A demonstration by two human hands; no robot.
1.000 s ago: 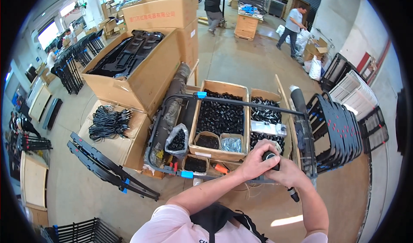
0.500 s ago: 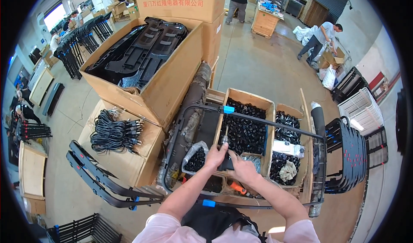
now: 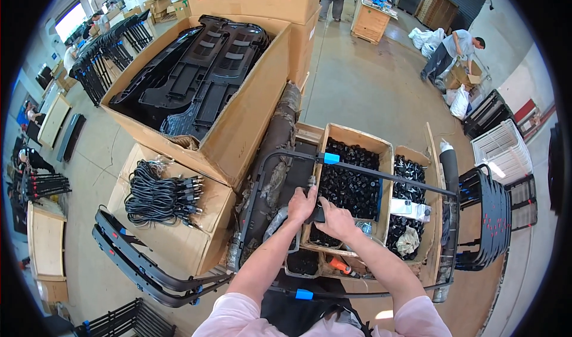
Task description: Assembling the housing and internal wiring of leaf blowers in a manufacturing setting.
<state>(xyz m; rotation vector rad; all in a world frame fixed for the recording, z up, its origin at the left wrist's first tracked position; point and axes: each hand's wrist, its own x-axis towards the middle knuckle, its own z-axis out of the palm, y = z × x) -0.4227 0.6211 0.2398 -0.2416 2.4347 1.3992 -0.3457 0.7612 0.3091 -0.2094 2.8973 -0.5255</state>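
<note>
Both hands are on a dark power drill (image 3: 316,214) held over the left wall of a wooden box. My left hand (image 3: 302,205) is closed round its front part, close to the metal chuck. My right hand (image 3: 335,221) grips its rear, and the palm hides much of the body. Beneath and ahead lies a black tubular frame (image 3: 396,179) with blue clips (image 3: 331,158), spread across the boxes. Small black plastic parts (image 3: 350,179) fill the wooden box (image 3: 386,158) beside my hands. The drill's tip is hard to make out.
A carton (image 3: 256,122) of black plastic panels stands at the far left; bundled black cables (image 3: 161,194) lie on a lower carton (image 3: 205,241). Curved black tubes (image 3: 143,259) jut out at left. An orange-handled tool (image 3: 341,265) lies near me. Stacked frames (image 3: 485,218) stand at right.
The view has shifted, so the frame and boxes sit farther right in it. Against them, my hands and the drill have moved a little left, toward the frame's left side.
</note>
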